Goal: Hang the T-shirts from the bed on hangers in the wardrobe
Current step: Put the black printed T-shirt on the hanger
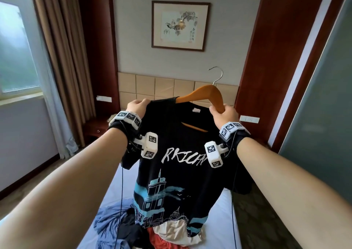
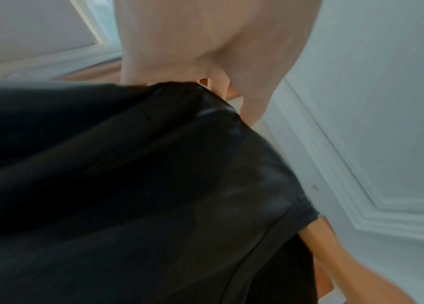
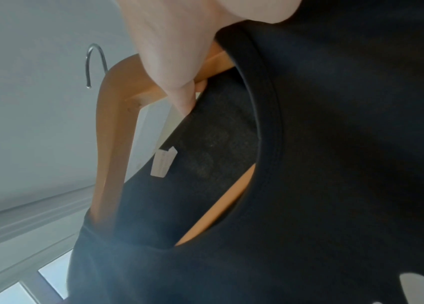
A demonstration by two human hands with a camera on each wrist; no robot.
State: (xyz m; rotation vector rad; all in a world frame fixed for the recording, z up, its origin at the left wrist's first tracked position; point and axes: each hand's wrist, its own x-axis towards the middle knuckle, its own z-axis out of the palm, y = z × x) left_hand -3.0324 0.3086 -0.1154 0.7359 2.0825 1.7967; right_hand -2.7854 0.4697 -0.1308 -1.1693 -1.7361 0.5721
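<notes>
At the far left of the head view a window point(image 1: 17, 45) and brown curtain point(image 1: 62, 54) fill the frame edge. Left of centre, the left hand point(image 1: 137, 105) pinches the shoulder seam of a black graphic T-shirt point(image 1: 177, 172), fingers curled into the fabric; the left wrist view shows the same hold point(image 2: 205, 67) on the dark cloth point(image 2: 127, 185). The shirt hangs in the middle of the frame, held up above the white bed point(image 1: 219, 220), its hem just over a pile of clothes point(image 1: 133, 227) at the lower centre. A framed ink painting point(image 1: 180, 26) sits on the wall at upper centre, above the tan headboard point(image 1: 152, 86). A wooden hanger point(image 1: 205, 94) is partly inside the collar, one arm and its metal hook point(image 1: 217, 75) sticking out at centre right. Right of that, the right hand point(image 1: 224, 113) grasps the exposed hanger arm, fingers wrapped round it, seen also from the right wrist point(image 3: 169, 51) on the wood point(image 3: 111, 127). A grey-green door panel point(image 1: 323, 96) fills the far right.
</notes>
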